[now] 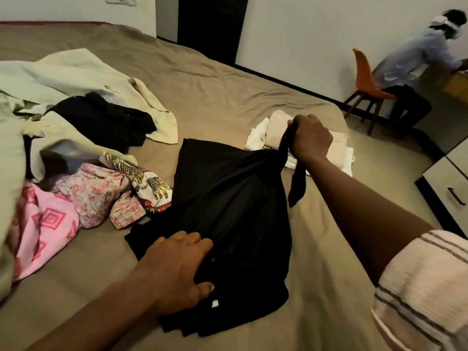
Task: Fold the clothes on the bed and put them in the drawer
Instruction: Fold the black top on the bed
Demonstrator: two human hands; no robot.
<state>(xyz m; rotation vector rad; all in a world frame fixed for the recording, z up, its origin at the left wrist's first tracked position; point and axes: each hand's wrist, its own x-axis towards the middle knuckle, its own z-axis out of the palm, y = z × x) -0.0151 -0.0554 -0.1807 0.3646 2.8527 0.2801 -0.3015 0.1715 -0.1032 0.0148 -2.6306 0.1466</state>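
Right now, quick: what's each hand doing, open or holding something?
Left hand: closed, pinching the near edge of the black garment.
Right hand: closed, gripping its bunched far end.

A wide bed (228,92), covered in wrinkled taupe fabric, fills most of the frame. At the upper left a large cream garment (76,69) lies spread out, with dark clothes (109,120) heaped on its lower edge. At the lower left sits a pink geometric-print garment (48,224), touching a crumpled pink floral garment (96,188) and an elephant-print cloth (144,178) beside it. In the centre lies a black garment (228,198), partly lifted at its right corner. At the right, near the bed's edge, rests a folded pile (276,125) of white and beige clothes.
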